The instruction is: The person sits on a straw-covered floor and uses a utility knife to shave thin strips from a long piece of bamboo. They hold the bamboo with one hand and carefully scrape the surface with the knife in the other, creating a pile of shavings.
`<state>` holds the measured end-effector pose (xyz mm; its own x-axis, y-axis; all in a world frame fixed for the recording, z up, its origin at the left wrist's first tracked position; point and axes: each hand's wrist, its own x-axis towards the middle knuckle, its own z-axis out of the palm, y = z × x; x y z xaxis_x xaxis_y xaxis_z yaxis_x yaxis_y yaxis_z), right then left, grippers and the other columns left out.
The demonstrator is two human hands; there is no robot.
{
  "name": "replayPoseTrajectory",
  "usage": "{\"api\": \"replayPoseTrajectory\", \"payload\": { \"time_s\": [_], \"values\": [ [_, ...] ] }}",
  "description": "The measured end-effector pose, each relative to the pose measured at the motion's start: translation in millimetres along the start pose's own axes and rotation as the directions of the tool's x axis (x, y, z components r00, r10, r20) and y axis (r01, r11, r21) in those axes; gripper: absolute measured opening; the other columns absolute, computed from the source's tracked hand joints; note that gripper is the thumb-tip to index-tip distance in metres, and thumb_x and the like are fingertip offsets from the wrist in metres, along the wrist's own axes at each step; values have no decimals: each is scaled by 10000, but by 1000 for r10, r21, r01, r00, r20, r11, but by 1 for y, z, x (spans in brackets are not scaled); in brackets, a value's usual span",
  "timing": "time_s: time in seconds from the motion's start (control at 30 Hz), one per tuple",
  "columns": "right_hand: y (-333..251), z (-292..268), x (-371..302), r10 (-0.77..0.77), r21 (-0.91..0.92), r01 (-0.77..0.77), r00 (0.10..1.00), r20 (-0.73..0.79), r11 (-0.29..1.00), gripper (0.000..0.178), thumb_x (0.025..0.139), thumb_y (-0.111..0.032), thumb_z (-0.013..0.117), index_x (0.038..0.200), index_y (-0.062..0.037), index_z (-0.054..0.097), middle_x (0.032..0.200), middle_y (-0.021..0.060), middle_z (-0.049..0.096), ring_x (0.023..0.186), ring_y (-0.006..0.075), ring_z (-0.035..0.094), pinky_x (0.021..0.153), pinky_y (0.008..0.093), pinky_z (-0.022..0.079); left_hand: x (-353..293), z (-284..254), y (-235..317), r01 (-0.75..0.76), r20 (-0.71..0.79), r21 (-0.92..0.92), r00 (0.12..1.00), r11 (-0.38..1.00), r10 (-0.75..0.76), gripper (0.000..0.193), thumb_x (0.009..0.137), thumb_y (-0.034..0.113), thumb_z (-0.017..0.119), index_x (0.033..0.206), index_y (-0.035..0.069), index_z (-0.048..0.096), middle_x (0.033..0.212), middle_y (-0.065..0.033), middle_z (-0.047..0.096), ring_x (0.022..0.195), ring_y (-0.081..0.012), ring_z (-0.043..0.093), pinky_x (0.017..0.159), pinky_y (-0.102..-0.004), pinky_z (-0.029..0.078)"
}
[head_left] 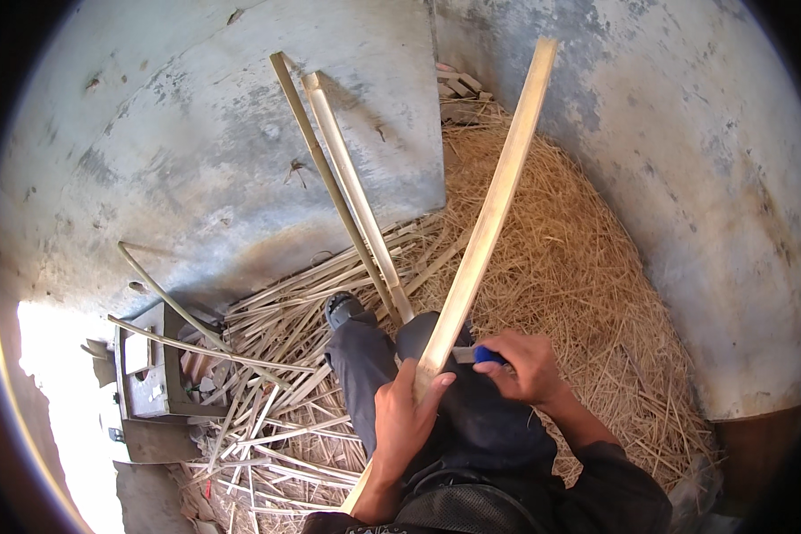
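From where I'm watching, the left hand [407, 416] is wrapped round a long bamboo strip [489, 214] pointing to 1 o'clock, the right hand [527, 365] clamps a blue-handled knife [477, 354] against it, with straw [561, 258] beyond at 12.

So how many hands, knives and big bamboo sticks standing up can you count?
Hands: 2, the left hand and the right hand
Knives with a blue handle: 1
Long bamboo sticks standing up: 3, the held strip, a thin stick and a thicker stick leaning on the wall
Total: 6
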<state>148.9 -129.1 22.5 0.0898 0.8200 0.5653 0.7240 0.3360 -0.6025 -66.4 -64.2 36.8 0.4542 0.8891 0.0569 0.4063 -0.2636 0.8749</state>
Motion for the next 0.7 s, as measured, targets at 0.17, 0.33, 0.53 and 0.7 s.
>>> {"api": "replayPoseTrajectory", "payload": {
  "time_s": [0.17,0.33,0.53,0.7],
  "values": [
    [-5,6,0,-49,-50,50,998,25,997,285,922,-288,811,1087,-65,743,811,75,683,664,263,700,565,375,540,2,5,13,-78,-25,25,997,997,79,413,983,297,793,884,-7,532,647,-209,580,589,-439,595,545,-413,462],
    [-8,7,1,-55,-87,57,998,29,995,290,926,-295,803,1102,-71,748,785,67,664,640,253,686,553,373,533,2,8,13,-107,-48,55,993,993,110,420,1000,319,772,892,-6,529,640,-213,570,609,-467,594,542,-428,460],
    [-3,6,6,-31,-100,27,999,-32,995,278,942,-318,791,1087,-83,755,777,62,662,619,252,676,540,370,522,1,8,9,-48,-5,108,999,993,49,403,1028,315,732,889,-5,532,660,-225,610,651,-458,666,561,-442,486],
    [-1,5,6,-46,-104,43,999,-27,994,282,942,-339,791,1070,-91,756,764,57,657,618,245,675,534,370,517,0,8,9,-22,-1,117,1000,993,23,375,1038,304,712,892,1,545,679,-225,651,684,-449,704,578,-445,510]
  ]
}}
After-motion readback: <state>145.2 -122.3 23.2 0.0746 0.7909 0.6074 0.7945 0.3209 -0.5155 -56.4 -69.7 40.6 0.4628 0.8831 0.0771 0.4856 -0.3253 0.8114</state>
